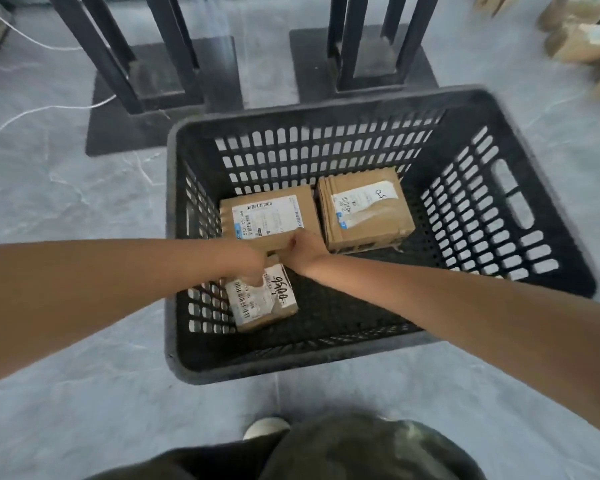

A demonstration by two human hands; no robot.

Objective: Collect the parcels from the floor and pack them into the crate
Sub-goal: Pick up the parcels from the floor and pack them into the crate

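Note:
A black slotted crate (pixel 520 216) stands on the grey floor in front of me. Three brown cardboard parcels with white labels lie inside. A flat parcel (pixel 267 216) sits at the back left, and my right hand (pixel 302 249) grips its near edge. A chunkier parcel (pixel 364 209) lies at the back right. A small parcel (pixel 267 303) with handwritten digits rests at the front left, and my left hand (pixel 250 268) holds its far end, fingers curled over it. Both forearms reach in over the crate's near rim.
Two black metal stands on flat base plates (pixel 160 84) (pixel 364 53) rise behind the crate. More cardboard parcels (pixel 582 32) lie blurred on the floor at the top right. A white cable (pixel 32 112) runs over the floor at left. My knee and shoe (pixel 265 427) are below.

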